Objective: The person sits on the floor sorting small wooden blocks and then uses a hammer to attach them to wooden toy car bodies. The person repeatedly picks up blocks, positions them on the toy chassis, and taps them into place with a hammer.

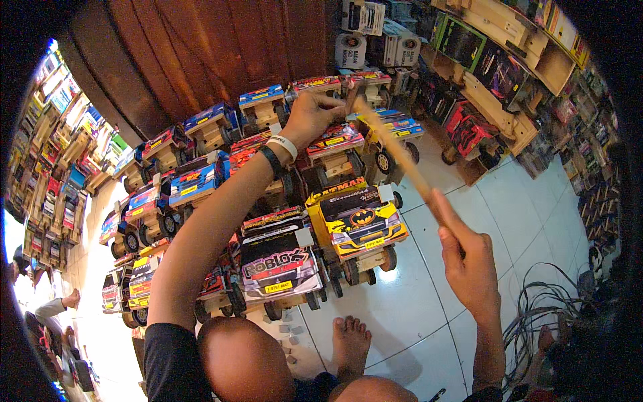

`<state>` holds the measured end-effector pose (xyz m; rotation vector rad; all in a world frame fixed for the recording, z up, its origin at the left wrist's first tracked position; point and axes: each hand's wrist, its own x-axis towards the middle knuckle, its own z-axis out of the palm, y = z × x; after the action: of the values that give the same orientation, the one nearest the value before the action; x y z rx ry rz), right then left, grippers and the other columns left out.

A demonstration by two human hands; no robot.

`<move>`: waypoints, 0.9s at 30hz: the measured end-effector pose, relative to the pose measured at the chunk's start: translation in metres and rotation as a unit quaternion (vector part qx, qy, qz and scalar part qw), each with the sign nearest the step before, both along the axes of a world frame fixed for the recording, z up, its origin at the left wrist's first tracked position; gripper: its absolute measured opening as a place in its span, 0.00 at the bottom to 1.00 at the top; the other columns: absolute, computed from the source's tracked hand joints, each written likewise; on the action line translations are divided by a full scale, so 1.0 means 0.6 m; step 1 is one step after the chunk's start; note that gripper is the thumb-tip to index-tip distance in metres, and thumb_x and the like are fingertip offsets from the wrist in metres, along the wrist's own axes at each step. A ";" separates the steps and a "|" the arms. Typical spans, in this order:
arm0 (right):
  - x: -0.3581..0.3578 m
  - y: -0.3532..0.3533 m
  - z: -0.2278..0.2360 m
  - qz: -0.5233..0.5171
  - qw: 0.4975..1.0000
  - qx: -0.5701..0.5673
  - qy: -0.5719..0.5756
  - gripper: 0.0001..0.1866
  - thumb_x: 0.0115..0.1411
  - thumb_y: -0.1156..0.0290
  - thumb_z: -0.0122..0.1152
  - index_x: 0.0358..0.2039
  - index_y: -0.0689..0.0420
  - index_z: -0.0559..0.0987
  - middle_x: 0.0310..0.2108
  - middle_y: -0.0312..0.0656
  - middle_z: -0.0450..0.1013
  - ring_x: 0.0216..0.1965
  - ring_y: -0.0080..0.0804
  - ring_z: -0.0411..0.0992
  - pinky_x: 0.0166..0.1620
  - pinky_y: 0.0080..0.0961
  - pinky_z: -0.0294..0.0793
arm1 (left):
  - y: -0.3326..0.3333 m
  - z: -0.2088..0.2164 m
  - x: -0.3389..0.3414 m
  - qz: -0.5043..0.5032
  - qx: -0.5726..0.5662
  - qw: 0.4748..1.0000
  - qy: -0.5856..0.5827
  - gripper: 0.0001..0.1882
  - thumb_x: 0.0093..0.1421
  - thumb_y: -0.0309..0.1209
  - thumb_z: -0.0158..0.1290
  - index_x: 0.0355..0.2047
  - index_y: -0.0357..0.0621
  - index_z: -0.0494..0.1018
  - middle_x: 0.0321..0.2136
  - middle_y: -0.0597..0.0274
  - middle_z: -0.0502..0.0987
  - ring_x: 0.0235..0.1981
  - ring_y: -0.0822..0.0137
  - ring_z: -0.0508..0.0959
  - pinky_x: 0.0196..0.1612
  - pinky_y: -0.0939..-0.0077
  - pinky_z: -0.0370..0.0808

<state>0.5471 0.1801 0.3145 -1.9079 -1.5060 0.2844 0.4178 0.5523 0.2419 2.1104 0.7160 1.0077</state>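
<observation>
My right hand (469, 264) is closed round the lower end of a hammer (398, 151). Its pale wooden handle slants up and left, and the dark head is beside the fingertips of my left hand (311, 120). Those fingers are pinched together above the far rows of toy trucks; whatever they hold is too small to make out. Just below is a red toy truck (336, 142), with a blue toy truck (400, 127) to its right. Nearer to me stand a yellow and black toy truck (362, 218) and a white and black one (278, 258).
More toy trucks (194, 177) stand in packed rows to the left. Wooden toy parts (509, 120) are stacked at the right, near a tangle of black straps (546, 308). Small grey pieces (291, 331) lie on the tiled floor (429, 348) by my bare foot (350, 345). A brown wooden panel (228, 47) rises behind.
</observation>
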 end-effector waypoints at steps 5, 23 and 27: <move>0.005 -0.002 0.013 0.015 0.999 -0.035 -0.026 0.29 0.73 0.76 0.54 0.73 0.46 0.68 0.28 0.56 0.78 0.21 0.36 0.65 0.27 0.34 0.68 | -0.003 0.002 0.002 0.006 -0.053 0.998 0.034 0.10 0.63 0.35 0.69 0.40 0.43 0.89 0.25 0.65 0.85 0.26 0.80 0.78 0.31 0.74 0.77; -0.007 0.006 0.000 0.035 0.998 0.033 -0.039 0.29 0.73 0.77 0.53 0.73 0.50 0.68 0.46 0.61 0.81 0.20 0.33 0.69 0.29 0.33 0.71 | 0.008 -0.013 0.007 -0.069 -0.217 0.966 -0.126 0.05 0.64 0.24 0.65 0.37 0.35 0.88 0.31 0.65 0.85 0.31 0.77 0.79 0.36 0.80 0.78; -0.004 0.001 0.014 0.009 0.992 -0.127 -0.018 0.29 0.72 0.79 0.52 0.72 0.52 0.68 0.56 0.60 0.76 0.28 0.51 0.77 0.37 0.32 0.76 | 0.028 -0.028 0.013 -0.084 -0.205 0.966 -0.133 0.04 0.63 0.23 0.65 0.34 0.34 0.87 0.30 0.66 0.85 0.30 0.77 0.78 0.35 0.79 0.77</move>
<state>0.5446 0.1807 0.3231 -2.1085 -1.5729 0.4714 0.4255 0.5688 0.2252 1.6126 0.5440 0.9342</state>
